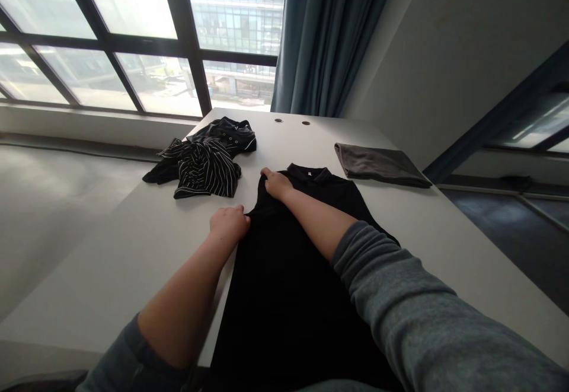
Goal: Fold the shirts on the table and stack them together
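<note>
A black collared shirt (284, 297) lies spread on the white table, its collar toward the window and its lower part reaching the near edge. My left hand (230, 222) is closed on the shirt's left edge, around the sleeve. Farther up, my right hand (276, 184) reaches across the shirt and pinches the cloth near the left shoulder. My right forearm covers part of the shirt's chest. The fingertips of both hands are partly hidden.
Left of the shirt lies a crumpled heap with a black-and-white striped garment (207, 169) and a black garment with ring-shaped fittings (231, 134). A folded grey-brown cloth (380, 165) is at the right. The white table (448, 249) extends toward the window and blue curtain (331, 36).
</note>
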`<action>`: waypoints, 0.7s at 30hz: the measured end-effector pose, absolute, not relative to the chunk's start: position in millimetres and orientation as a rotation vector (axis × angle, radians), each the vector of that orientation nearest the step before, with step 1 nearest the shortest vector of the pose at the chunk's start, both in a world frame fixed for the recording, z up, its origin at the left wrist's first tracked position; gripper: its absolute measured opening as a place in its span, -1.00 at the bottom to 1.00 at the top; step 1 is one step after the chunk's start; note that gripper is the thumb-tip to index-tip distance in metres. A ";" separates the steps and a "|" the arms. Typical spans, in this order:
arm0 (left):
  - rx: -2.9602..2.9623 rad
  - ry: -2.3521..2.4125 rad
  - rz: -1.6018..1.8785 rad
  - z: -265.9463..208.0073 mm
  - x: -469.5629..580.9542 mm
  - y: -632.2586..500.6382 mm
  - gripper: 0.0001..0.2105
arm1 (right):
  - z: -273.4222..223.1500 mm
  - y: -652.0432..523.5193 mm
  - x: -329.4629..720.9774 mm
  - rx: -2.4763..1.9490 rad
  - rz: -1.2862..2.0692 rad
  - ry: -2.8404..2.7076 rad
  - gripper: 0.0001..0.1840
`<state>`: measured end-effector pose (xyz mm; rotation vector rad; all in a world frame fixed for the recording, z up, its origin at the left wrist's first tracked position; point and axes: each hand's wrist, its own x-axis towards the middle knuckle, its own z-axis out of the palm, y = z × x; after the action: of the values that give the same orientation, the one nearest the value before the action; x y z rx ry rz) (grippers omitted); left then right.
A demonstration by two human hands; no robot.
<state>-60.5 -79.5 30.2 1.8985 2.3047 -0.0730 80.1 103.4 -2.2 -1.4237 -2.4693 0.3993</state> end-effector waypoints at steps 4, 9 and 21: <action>2.217 2.083 0.068 29.1 -63.8 -77.6 -0.64 | -7.2 113.6 71.9 -1.440 0.417 -2.446 -0.62; 2.190 2.093 0.038 32.2 -57.2 -79.1 -0.74 | -8.4 126.5 70.9 -1.459 0.441 -2.412 -0.63; 2.242 2.106 -0.055 41.5 -48.4 -92.0 -0.67 | -15.4 106.2 77.2 -1.347 0.162 -2.548 -0.55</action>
<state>-48.4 -92.0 41.5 2.2421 2.1056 -0.0553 77.2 106.2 -15.4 -1.3472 -2.5485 0.1625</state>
